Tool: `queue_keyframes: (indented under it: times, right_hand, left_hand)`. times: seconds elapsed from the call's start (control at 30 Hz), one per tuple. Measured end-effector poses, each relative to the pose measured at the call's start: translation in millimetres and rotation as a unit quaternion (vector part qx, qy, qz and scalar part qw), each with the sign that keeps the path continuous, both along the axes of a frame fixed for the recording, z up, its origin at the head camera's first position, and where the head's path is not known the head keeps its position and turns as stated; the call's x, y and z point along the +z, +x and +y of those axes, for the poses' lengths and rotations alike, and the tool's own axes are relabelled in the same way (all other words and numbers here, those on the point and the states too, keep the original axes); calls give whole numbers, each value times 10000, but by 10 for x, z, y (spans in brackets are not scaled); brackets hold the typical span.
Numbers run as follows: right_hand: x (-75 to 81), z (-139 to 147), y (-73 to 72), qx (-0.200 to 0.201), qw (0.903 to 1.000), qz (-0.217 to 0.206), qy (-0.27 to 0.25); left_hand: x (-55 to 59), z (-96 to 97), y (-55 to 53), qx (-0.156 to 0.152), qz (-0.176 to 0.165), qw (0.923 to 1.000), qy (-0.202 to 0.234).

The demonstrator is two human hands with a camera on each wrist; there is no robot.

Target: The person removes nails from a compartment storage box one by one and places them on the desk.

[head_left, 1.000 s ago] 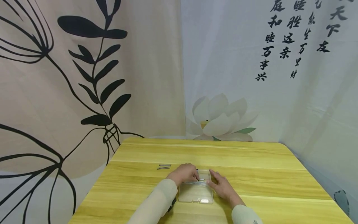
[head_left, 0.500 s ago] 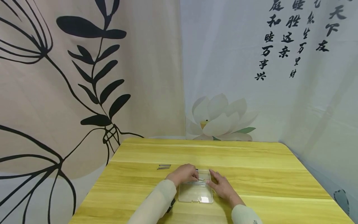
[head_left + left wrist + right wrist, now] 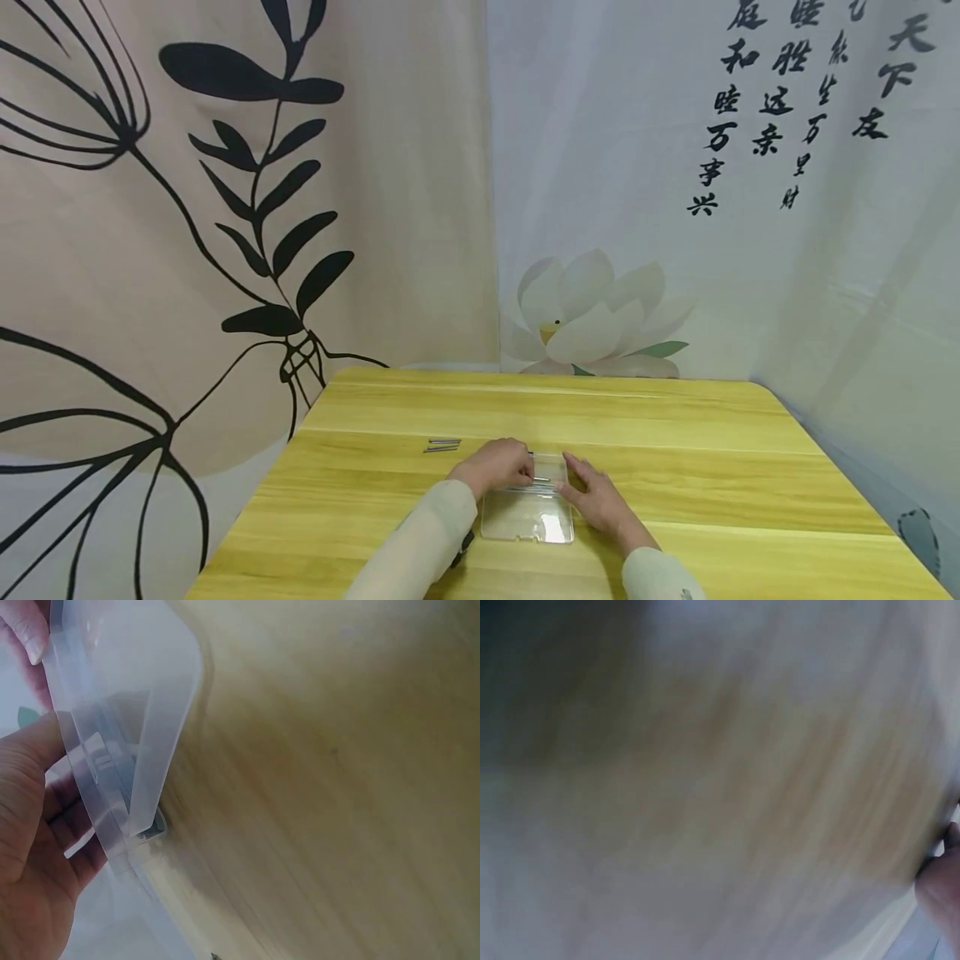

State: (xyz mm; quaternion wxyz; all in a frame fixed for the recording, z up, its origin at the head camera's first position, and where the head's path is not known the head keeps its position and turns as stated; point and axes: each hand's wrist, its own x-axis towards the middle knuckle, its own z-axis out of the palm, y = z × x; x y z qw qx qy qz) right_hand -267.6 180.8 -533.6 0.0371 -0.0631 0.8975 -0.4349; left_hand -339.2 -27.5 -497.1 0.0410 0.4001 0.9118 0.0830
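Observation:
A clear plastic box [image 3: 527, 527] lies hinged open on the table, its lidded halves one behind the other. My left hand [image 3: 497, 463] reaches over its far half and pinches a thin metal rod [image 3: 542, 479] at the fingertips. My right hand [image 3: 597, 497] holds the box's right side, thumb near the hinge and fingers along the outer edge. In the left wrist view, the see-through box wall [image 3: 172, 735] stands in front of my left hand [image 3: 30, 832]. The right wrist view is mostly blurred, with part of a hand [image 3: 941, 889] at its right edge.
Several thin metal rods [image 3: 442, 449] lie on the wooden table [image 3: 712, 467] to the left of the box. A small dark object [image 3: 462, 550] shows beside the left sleeve. Behind the table hangs a printed curtain [image 3: 420, 208] with plants and writing.

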Motion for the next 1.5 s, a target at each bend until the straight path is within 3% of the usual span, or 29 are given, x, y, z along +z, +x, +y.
queue_keyframes:
  times: [0.33, 0.6, 0.87, 1.07, 1.5]
  right_hand:
    - [-14, -4, -2, 42, 9998, 155, 119]
    - [-9, -16, -1, 56, 9998, 163, 48]
    - [-23, -7, -23, 38, 9999, 129, 38]
    - [-13, 1, -21, -55, 10000, 18, 42]
    - [1, -2, 11, -6, 10000, 11, -15]
  left_hand:
    - [-77, -60, -47, -210, -25, 9997, 136]
    - [-26, -107, -57, -251, -339, 9983, 402]
    - [93, -161, -46, 239, -761, 9915, 1025]
    - [165, -271, -91, 584, -963, 9822, 1504]
    - [125, -570, -252, 871, -1151, 9625, 2296]
